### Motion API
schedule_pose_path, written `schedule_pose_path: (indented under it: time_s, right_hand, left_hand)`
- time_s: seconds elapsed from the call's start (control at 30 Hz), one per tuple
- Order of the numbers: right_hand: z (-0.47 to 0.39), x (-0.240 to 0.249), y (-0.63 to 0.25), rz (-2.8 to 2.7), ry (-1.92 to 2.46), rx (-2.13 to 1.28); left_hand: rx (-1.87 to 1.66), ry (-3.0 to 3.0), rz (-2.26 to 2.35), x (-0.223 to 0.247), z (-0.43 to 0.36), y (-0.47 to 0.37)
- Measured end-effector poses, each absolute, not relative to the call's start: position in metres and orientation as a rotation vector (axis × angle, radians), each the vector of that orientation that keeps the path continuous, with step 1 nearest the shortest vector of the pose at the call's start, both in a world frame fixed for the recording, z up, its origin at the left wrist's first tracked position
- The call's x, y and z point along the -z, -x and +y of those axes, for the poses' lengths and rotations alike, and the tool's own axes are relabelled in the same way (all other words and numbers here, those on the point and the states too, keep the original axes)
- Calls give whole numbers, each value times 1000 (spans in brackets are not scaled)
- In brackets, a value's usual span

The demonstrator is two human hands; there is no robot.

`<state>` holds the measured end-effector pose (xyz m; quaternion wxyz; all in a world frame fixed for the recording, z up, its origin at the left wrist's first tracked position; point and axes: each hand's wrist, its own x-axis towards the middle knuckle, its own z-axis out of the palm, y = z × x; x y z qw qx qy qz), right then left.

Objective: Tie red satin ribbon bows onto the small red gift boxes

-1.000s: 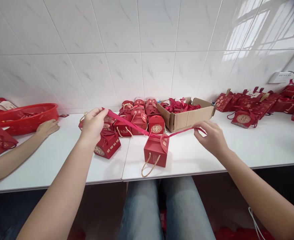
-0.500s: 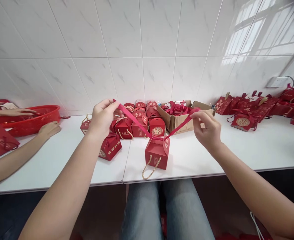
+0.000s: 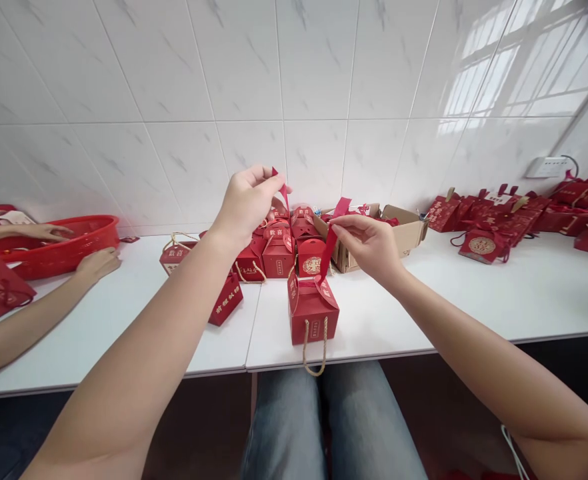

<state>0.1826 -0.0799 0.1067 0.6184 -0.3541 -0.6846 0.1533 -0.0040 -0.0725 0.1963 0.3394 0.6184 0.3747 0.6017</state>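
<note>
A red gift box (image 3: 314, 317) with gold print stands upright near the table's front edge, its gold rope handle (image 3: 315, 370) hanging over that edge. Red ribbon (image 3: 328, 252) rises from the top of the box. My right hand (image 3: 367, 241) pinches one end of it above the box. Higher and to the left, my left hand (image 3: 251, 203) is closed on the other end, a short tip of ribbon sticking up past the fingers. The ribbon's course between the left hand and the box is partly hidden against the red boxes behind.
Several red boxes (image 3: 279, 257) are grouped behind, one (image 3: 227, 300) lying nearer left. A cardboard carton (image 3: 404, 239) holds red ribbons. Red bags (image 3: 504, 217) line the right side. At left, another person's hands (image 3: 99, 262) are at a red plastic basket (image 3: 74, 250).
My hands have come closer together, the left moving right and up, the right moving left. The ribbon ends are no longer spread wide, and the rope handle has swung down over the edge.
</note>
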Motion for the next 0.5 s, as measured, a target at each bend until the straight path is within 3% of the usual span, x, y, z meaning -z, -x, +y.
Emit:
schedule_pose_path:
  time_s: [0.23,0.5]
  right_hand:
    - [-78,-102,-178,-1599,803,-459]
    - [-75,-108,-179,-1474,765,-568]
  left_hand:
    - [-1642,-1584,883,-198,-67,-1]
    - [-1470,-1484,835,-199,-62,11]
